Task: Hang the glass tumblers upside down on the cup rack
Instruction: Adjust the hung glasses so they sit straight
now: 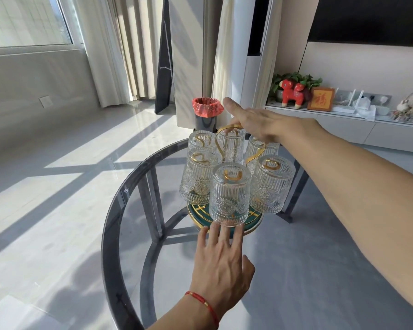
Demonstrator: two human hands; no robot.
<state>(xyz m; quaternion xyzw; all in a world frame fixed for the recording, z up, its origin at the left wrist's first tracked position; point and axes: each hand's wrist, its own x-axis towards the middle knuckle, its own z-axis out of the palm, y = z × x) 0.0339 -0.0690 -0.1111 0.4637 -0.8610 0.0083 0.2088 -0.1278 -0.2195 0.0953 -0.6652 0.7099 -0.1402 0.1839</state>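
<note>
A cup rack with gold wire arms and a round green, gold-rimmed base [253, 226] stands on the round glass table [115, 210]. Several ribbed glass tumblers hang upside down on it: the nearest one [230, 196], one at left [198, 179], one at right [271, 184], and others behind. My left hand [222, 265] lies flat on the table, its fingertips touching the base's near rim under the nearest tumbler. My right hand [253, 120] reaches over the rack, fingers spread, resting near the gold top handle [229, 127] and the rear right tumbler [260, 146]. Neither hand holds a glass.
A dark bin with a red liner [206, 113] stands on the floor behind the table. A low white cabinet [343, 125] at right carries a red toy animal, a framed picture and ornaments. Curtains and a window fill the left background.
</note>
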